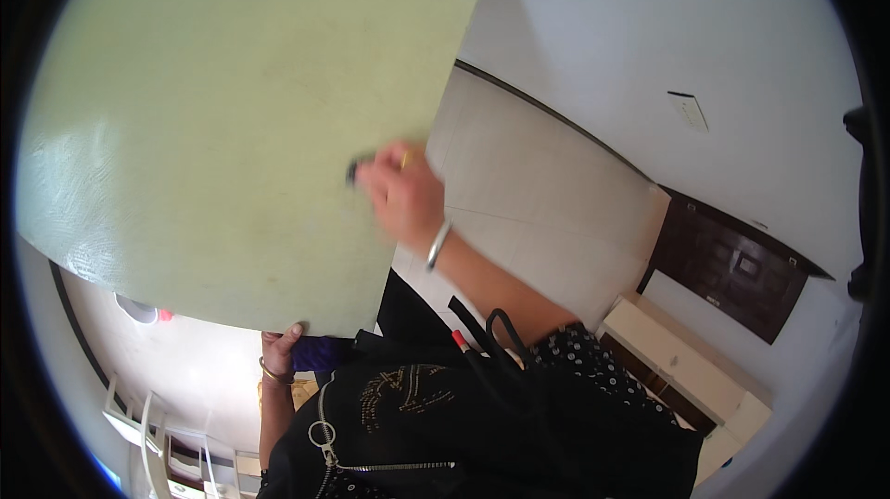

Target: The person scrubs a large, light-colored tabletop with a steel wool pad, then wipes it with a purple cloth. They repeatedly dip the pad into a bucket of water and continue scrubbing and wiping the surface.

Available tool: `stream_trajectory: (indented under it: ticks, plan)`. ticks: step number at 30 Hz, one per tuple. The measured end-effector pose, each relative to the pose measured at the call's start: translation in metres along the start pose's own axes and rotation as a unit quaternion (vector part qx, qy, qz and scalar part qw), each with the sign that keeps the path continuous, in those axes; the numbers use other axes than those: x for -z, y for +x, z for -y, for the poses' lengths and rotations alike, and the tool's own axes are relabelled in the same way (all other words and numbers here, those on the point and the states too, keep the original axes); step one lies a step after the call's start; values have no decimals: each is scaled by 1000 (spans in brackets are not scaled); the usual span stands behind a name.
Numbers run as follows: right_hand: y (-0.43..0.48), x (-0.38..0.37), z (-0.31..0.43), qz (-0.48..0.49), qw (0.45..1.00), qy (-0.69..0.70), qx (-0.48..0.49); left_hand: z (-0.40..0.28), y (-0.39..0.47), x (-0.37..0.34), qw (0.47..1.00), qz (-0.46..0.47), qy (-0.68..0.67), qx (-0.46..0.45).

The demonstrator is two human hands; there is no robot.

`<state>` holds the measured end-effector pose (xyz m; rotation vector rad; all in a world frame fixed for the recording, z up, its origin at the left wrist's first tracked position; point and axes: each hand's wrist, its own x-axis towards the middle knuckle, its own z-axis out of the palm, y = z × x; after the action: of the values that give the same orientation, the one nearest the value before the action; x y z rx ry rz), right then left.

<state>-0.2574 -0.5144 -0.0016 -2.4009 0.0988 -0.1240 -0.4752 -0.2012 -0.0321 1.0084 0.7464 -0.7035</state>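
Note:
A large pale yellow-green board [264,103] fills the upper left of the head view, its surface faintly scuffed and glossy at the far left. My left hand [281,345], with a gold-coloured bangle, grips the board's near edge. Its thumb rests on top, and the fingers are hidden below. Over the right part of the board, my right hand [407,197] pinches a small dark thing [354,169]. Blur hides what this thing is and whether it touches the surface. A ring and a silver-coloured bangle are on that hand and wrist.
Beyond the board's right edge lie a tiled floor [528,165] and a white wall [626,33] with a switch plate [688,111]. A dark brown door [730,263] and a cream cabinet [688,353] stand right. At lower left are a white basin [137,310] and white-framed furniture [149,429].

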Motion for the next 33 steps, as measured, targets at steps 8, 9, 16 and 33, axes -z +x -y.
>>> stream_trajectory:
  ticks: [8, 9, 16, 33]
  plan:
    - [30, 16, -32, -112, 991, -59, -48, 0, 0, 7, 1000, 11, 2, 9]
    - [2, 17, -21, -50, 996, 8, -80, 1, 0, 8, 1000, 15, 2, 9]
    - [96, 40, -66, -159, 979, -26, -121, 5, 4, 19, 999, 21, 24, 29]
    - [88, -42, -15, 12, 993, -104, 52, -7, -1, 4, 1000, -10, 6, 15]
